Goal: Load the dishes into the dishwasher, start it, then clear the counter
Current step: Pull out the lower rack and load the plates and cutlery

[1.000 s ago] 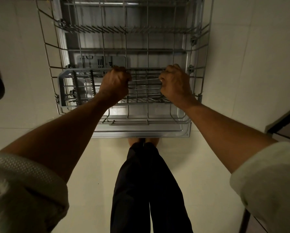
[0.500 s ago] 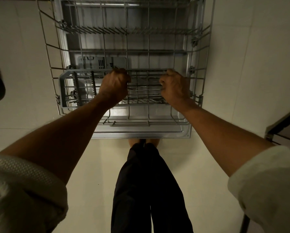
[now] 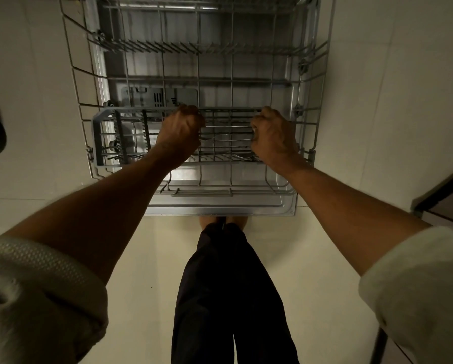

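- Your left hand (image 3: 179, 134) is curled in a fist round the wires of the tray (image 3: 120, 135), a shallow grey cutlery tray held level in front of you.
- Your right hand (image 3: 271, 136) grips the same tray at its other end, fingers wrapped over the far rail; the two hands are well apart, with open tray grid between them.
- The tray reaches out past your left hand to a rounded grey corner; past your right hand it is hidden by the hand.
- Cutlery (image 3: 228, 139) lies flat in the tray between your hands; which pieces they are is hard to tell in the dim light.
- Below both hands sits the rack (image 3: 322, 74), a large wire basket pulled out over the door (image 3: 220, 210) of the dishwasher, which lies open and flat.
- Beyond your hands a row of tines (image 3: 151, 47) crosses the rack.
- Just beyond your left hand, under the rack wires, the detergent box (image 3: 157, 97) shows in the door.
- Your legs (image 3: 228, 298) in dark trousers stand on the pale floor (image 3: 312, 271) nearer you than the hands, bare toes just at the door's edge.
- Pale sleeves (image 3: 36, 285) are rolled up on both arms.
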`<state>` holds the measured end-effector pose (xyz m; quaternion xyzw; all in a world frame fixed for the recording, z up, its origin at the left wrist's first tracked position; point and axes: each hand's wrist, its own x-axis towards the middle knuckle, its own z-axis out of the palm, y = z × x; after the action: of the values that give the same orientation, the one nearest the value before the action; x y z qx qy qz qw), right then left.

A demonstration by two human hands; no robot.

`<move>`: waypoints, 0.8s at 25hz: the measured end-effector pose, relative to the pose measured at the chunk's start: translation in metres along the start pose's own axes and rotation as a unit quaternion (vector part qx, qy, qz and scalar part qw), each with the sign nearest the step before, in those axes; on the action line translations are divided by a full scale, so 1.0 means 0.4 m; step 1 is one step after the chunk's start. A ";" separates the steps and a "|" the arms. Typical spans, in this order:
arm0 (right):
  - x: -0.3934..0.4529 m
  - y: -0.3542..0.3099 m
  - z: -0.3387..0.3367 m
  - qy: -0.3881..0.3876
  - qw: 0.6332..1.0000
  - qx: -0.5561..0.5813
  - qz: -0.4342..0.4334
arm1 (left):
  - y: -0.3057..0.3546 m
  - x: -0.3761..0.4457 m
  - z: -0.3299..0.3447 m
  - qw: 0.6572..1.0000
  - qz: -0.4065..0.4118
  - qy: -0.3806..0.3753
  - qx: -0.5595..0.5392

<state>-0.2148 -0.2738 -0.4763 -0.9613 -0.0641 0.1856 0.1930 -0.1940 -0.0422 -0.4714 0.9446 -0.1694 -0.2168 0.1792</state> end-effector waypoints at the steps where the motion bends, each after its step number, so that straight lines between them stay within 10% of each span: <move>1: -0.002 -0.002 -0.001 0.000 1.000 -0.007 0.001 | -0.002 -0.002 -0.001 1.000 0.000 0.001 -0.003; 20: -0.022 -0.078 -0.025 -0.058 0.994 -0.082 0.035 | -0.012 -0.061 -0.032 0.998 -0.051 -0.038 -0.020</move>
<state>-0.2206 -0.2502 -0.4525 -0.9633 -0.0568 0.2413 0.1032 -0.2076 -0.0252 -0.4543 0.9395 -0.1234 -0.2642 0.1799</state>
